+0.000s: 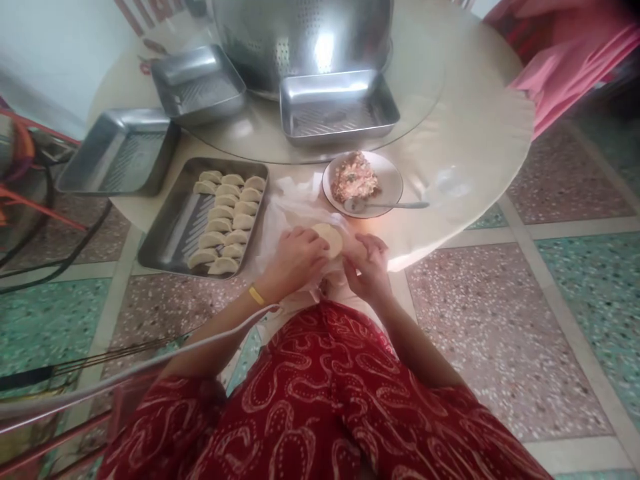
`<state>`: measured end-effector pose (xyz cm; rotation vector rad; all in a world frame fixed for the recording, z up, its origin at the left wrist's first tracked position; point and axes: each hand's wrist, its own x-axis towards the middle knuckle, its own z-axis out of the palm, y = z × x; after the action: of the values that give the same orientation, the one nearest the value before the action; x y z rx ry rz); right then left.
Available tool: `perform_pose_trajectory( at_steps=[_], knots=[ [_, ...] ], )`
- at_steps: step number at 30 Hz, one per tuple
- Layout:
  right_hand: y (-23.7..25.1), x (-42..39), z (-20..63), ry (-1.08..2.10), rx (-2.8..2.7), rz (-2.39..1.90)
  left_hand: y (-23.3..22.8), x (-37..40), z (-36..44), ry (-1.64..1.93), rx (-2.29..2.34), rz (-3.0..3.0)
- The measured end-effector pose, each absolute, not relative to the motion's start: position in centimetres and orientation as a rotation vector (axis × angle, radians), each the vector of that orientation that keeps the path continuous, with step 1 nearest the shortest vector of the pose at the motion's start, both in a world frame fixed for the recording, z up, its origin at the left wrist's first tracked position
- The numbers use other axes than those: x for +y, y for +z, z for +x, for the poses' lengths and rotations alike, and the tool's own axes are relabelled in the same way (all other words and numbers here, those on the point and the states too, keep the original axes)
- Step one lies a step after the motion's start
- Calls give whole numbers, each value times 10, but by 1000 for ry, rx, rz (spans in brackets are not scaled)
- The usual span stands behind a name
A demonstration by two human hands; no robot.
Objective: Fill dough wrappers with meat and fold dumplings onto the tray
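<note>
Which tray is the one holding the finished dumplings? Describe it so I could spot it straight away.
Start at the big round table. On its near left edge, just left of the left hand, lies a metal tray. Unlike the three other trays beyond it, it holds rows of folded dumplings.

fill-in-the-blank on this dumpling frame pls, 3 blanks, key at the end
1. Both hands hold a round dough ____ between them.
2. The spoon rests on the plate of ____.
3. The folded dumplings lie in a metal ____ beside the left hand, across from the right hand.

Missing words: wrapper; filling; tray
</note>
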<state>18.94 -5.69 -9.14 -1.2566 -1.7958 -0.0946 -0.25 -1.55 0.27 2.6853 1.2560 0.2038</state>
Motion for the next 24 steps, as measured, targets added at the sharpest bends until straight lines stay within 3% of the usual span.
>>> perform_pose_trajectory(
  at_steps=[7, 14, 24],
  knots=[
    [-98, -57, 189, 39, -1756, -1303, 1, -12, 3, 145, 1295, 2676],
    [-91, -58, 188, -80, -1743, -1208, 1, -12, 8, 65, 1298, 2683],
    [-77, -45, 182, -58, -1834, -1194, 3, 0, 8, 205, 1283, 2553]
  ],
)
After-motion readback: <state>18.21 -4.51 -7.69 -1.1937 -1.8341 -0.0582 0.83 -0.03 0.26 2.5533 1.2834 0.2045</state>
